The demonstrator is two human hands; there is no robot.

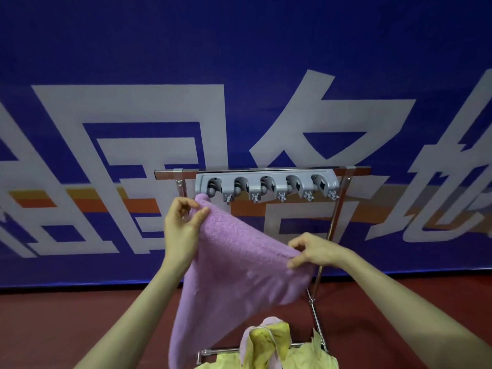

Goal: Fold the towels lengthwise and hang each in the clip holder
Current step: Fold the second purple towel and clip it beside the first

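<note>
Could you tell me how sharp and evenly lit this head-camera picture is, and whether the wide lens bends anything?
Head view: lighting is soft and even, with no hard shadows; the clip holder and purple towel are fairly sharp; the banner lettering blurs toward the left edge; the wide lens bows the metal rack bar and stretches both forearms at the bottom corners.

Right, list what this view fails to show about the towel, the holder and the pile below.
- Towel corner at the leftmost clip: whether it is gripped or only touching is too small to tell.
- Towel's lower end: cut off by the bottom edge.
- Rack left post and base: hidden behind the towel and left hand.
- Yellow pile: cut off by the bottom edge, so no count.
- Right hand pinches the towel; its fingertips are buried in cloth.
</note>
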